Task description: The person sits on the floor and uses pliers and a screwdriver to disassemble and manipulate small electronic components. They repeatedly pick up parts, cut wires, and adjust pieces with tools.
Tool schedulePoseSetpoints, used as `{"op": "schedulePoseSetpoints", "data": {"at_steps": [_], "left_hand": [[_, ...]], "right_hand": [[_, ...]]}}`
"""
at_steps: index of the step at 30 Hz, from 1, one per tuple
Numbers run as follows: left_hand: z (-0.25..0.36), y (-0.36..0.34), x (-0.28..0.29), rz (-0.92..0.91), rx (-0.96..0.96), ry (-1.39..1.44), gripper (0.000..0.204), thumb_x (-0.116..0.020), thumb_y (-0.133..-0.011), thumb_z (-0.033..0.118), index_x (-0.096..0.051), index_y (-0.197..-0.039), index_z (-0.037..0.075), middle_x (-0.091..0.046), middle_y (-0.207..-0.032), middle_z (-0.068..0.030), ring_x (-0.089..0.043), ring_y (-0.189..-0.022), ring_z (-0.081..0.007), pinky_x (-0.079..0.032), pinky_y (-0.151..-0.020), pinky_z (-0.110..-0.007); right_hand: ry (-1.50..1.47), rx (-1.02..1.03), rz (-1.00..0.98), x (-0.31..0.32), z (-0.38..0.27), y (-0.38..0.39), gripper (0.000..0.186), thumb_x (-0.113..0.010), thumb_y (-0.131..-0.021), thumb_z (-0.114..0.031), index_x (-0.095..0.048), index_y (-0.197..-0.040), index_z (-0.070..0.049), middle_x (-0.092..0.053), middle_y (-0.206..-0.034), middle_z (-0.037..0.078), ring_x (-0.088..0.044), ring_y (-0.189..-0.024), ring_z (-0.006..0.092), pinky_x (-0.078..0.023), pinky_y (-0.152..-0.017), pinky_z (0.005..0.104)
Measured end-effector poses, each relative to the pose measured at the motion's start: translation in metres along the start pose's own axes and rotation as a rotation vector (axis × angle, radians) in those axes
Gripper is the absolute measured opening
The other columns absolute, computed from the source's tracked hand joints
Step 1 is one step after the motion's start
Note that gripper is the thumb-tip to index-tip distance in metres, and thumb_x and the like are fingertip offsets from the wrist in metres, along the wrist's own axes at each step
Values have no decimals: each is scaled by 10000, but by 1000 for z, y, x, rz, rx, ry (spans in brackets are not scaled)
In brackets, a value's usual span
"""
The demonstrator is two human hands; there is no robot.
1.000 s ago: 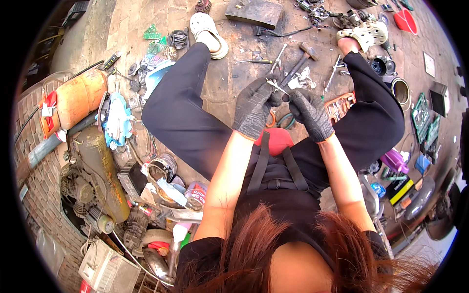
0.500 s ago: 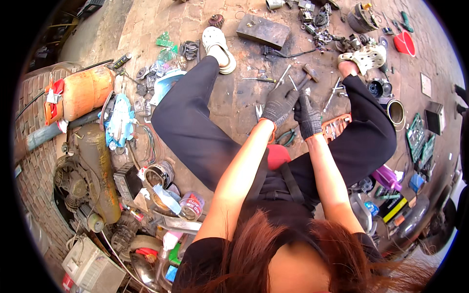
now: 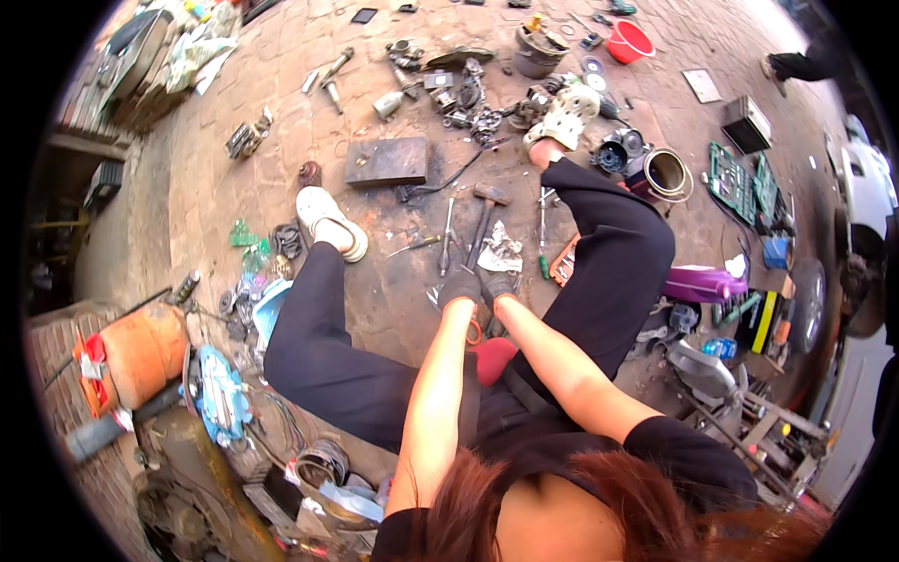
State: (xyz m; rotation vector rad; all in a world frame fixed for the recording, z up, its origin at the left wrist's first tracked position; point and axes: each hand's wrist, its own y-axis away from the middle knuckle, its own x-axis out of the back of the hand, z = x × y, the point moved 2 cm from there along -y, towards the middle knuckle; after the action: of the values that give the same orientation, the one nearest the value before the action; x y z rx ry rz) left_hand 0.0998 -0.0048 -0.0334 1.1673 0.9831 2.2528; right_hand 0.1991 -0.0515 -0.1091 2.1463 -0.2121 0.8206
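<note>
My left hand (image 3: 459, 289) and my right hand (image 3: 498, 287), in dark gloves, are close together between my bent legs, fingers curled; what they hold is too small to make out. Just beyond them lie a hammer (image 3: 491, 195), a long metal tool (image 3: 448, 236), a screwdriver (image 3: 417, 243) and crumpled paper (image 3: 502, 249). An orange tool case (image 3: 565, 259) is by my right leg. Orange-handled pliers (image 3: 473, 332) show partly behind my wrists, above a red pad (image 3: 493, 360).
A metal block (image 3: 386, 161) and greasy parts (image 3: 465, 94) lie ahead. An orange cylinder (image 3: 140, 361) is left; a green socket set (image 3: 729, 183), red bucket (image 3: 630, 43) and white vehicle (image 3: 862, 187) are right. Another person's dark-trousered leg (image 3: 801, 66) shows at upper right.
My view has swung up, showing more floor ahead and another person's leg. My gloved hands, earlier raised with a small metal piece visible, now sit farther from my eyes and mostly behind my wrists.
</note>
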Motion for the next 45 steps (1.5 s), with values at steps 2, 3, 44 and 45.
{"op": "schedulePoseSetpoints", "data": {"at_steps": [2, 3, 44, 45], "left_hand": [[-23, -6, -1, -85, 32, 74, 507, -387, -929, 442, -490, -1262, 74, -574, -1159, -268, -587, -1052, -384, -449, -911, -431], [-31, -7, -3, -60, 35, 233, 497, -398, -928, 431, -494, -1251, 65, -580, -1144, -265, -593, -1035, -374, -455, -896, -426], [-48, 14, 20, 133, 307, 1377, 338, -530, -916, 347, -641, -989, 36, -634, -805, -82, -587, -644, -168, -463, -550, -284], [-55, 12, 19, 100, 364, 1468, 348, -513, -918, 364, -632, -1002, 47, -632, -806, -74, -587, -643, -162, -465, -540, -279]], "right_hand": [[-55, 96, -35, 1, -18, 21, 496, -461, -880, -438, -588, -1152, -44, -601, -1131, 221, -554, -1053, 388, -421, -896, 427], [-82, 144, -53, 4, -27, 33, 469, -463, -889, -409, -584, -1158, -44, -599, -1130, 224, -547, -1059, 393, -419, -900, 430], [-42, 403, -222, 66, -74, 89, 501, -477, -905, -412, -595, -1119, 26, -635, -1032, 225, -602, -998, 353, -450, -871, 388], [-43, 410, -243, 72, -72, 96, 511, -485, -898, -421, -596, -1116, 28, -637, -1023, 228, -605, -988, 355, -452, -866, 390]]}}
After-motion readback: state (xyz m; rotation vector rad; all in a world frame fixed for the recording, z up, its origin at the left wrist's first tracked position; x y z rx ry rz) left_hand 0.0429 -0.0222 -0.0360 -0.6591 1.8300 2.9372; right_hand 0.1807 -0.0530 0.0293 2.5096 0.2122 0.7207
